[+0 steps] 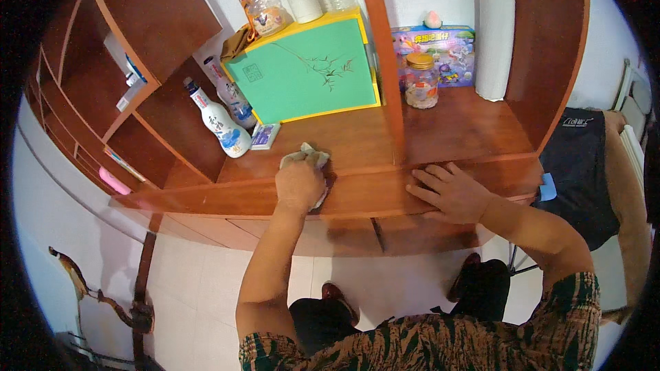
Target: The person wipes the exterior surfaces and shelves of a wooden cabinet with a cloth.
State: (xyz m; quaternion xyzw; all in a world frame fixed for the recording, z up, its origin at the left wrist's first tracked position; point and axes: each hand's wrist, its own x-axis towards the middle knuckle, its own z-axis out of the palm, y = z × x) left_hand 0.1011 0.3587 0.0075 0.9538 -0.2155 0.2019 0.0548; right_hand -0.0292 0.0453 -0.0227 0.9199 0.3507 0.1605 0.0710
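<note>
My left hand [300,183] is closed on a crumpled pale cloth [307,156] and presses it onto the front edge of a reddish-brown wooden shelf [357,139]. My right hand [450,192] lies flat with fingers spread on the same shelf edge, to the right of the upright wooden divider [386,75]. It holds nothing.
On the shelf behind stand a green and yellow box [306,72], two white and blue bottles [221,122], a small flat packet [265,135], a glass jar with a gold lid [421,81], a colourful box [440,45] and a white roll [493,27]. A person in dark shorts [581,165] stands at right.
</note>
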